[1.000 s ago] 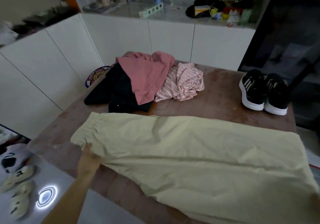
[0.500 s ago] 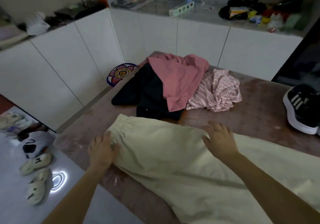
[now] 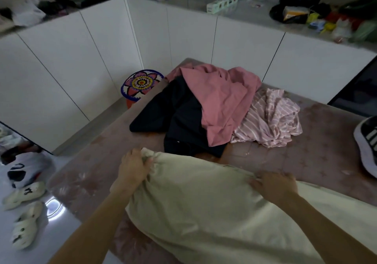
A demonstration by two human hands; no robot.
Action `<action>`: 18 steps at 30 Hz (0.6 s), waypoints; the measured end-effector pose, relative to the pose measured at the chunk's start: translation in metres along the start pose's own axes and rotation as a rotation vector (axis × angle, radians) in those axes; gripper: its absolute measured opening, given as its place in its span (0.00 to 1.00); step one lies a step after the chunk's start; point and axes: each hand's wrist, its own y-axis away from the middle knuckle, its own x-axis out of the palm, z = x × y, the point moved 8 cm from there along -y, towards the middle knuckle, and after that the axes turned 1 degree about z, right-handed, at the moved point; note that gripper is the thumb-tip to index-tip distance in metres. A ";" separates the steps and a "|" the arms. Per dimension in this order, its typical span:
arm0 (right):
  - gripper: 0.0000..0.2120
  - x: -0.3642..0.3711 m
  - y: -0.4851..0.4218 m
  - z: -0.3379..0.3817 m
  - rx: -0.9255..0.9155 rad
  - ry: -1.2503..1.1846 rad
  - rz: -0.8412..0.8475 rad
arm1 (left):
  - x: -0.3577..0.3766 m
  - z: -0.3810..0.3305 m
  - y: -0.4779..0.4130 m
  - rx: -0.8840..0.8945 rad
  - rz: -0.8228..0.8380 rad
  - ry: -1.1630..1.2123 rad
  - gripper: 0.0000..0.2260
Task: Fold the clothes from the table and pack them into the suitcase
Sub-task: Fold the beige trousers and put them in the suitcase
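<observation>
- Two hands, left hand and right hand, fingers clenched on cream trousers, lower centre; fold barely begun.
- Unfolded heap lies mid-frame on desk; suitcase unseen.

Pale yellow cloth trousers lie across the near side of a table with a mauve star-patterned cover. The left hand grips the bunched waistband end, lifted a little off the cover. The right hand holds the far edge of the fabric with curled fingers. Beyond them sits a heap of clothes: a crumpled black garment, a dusty-pink garment draped partly over it, and a pink-and-white striped garment touching the pink one's right side. A black sneaker with white stripes and sole stands at the right edge. A round flower-patterned stool stands by the white cabinets, and two cream slippers lie on the floor to the left.
</observation>
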 end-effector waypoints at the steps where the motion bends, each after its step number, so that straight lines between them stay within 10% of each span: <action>1: 0.23 0.001 -0.002 0.002 -0.034 -0.011 0.001 | -0.002 0.003 -0.004 0.006 -0.032 -0.006 0.22; 6: 0.13 -0.012 -0.008 0.013 -0.087 -0.175 -0.316 | -0.019 0.031 -0.005 -0.023 -0.182 0.054 0.14; 14: 0.16 0.005 -0.026 0.012 -0.038 -0.205 -0.120 | 0.009 0.034 -0.009 -0.117 0.254 0.169 0.19; 18: 0.15 -0.025 -0.026 0.014 0.011 -0.288 -0.292 | -0.026 0.041 -0.016 -0.027 0.064 0.067 0.16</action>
